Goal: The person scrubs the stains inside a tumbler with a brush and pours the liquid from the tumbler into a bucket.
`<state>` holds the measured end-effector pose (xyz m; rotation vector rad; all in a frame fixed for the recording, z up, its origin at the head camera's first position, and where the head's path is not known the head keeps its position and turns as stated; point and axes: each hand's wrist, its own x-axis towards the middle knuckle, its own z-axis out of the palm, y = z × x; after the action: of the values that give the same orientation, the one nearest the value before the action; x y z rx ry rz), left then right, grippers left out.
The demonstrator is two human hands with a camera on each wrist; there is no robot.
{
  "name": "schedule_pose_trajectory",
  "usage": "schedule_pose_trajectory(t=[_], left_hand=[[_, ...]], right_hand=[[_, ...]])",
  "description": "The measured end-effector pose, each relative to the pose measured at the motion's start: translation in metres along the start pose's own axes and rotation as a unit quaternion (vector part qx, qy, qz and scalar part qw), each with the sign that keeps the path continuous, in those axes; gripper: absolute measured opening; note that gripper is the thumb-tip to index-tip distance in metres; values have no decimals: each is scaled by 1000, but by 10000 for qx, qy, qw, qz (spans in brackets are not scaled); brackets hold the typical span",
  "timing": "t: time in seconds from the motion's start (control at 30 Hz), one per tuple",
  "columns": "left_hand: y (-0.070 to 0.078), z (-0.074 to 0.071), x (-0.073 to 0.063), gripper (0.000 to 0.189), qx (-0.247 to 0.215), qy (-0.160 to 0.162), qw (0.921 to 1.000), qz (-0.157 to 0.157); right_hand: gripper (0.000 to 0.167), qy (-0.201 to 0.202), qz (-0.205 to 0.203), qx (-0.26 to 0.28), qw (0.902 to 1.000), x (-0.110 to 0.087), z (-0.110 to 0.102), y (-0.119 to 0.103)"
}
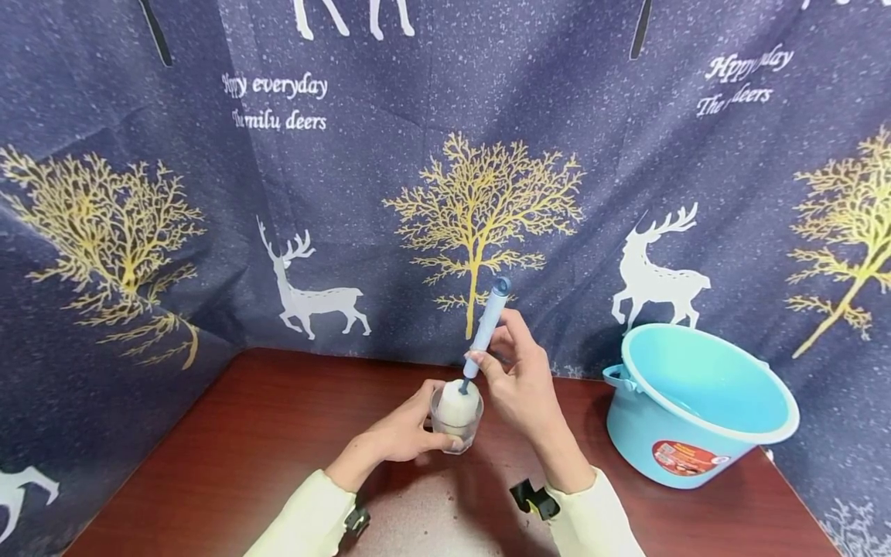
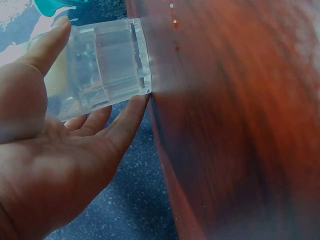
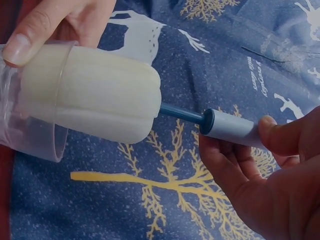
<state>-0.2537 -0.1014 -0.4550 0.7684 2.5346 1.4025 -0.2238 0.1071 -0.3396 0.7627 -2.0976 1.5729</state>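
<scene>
My left hand [image 1: 407, 432] grips a clear cup [image 1: 468, 433] round its side, thumb in front. In the left wrist view the cup [image 2: 117, 60] has a thick base, with the fingers below it. My right hand [image 1: 525, 387] pinches the light blue handle of a sponge cup brush [image 1: 489, 321] between thumb and fingers. The brush's white sponge head [image 3: 107, 95] is partly inside the cup, its upper part sticking out past the rim. A dark blue stem joins sponge and handle in the right wrist view. The brush leans slightly right in the head view.
A light blue bucket [image 1: 685, 433] with a red label stands on the right of the reddish-brown table [image 1: 292, 433]. Behind the table hangs a dark blue cloth [image 1: 390, 255] printed with deer and golden trees. Small drops lie on the table near the front.
</scene>
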Motion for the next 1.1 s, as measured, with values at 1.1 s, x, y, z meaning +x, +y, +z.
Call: schedule_pose_trajectory(t=[1.1], left_hand=[[-1, 1, -1, 78, 239, 159, 9995, 163]], right_hand=[[48, 591, -409, 257, 9971, 2, 14, 20]])
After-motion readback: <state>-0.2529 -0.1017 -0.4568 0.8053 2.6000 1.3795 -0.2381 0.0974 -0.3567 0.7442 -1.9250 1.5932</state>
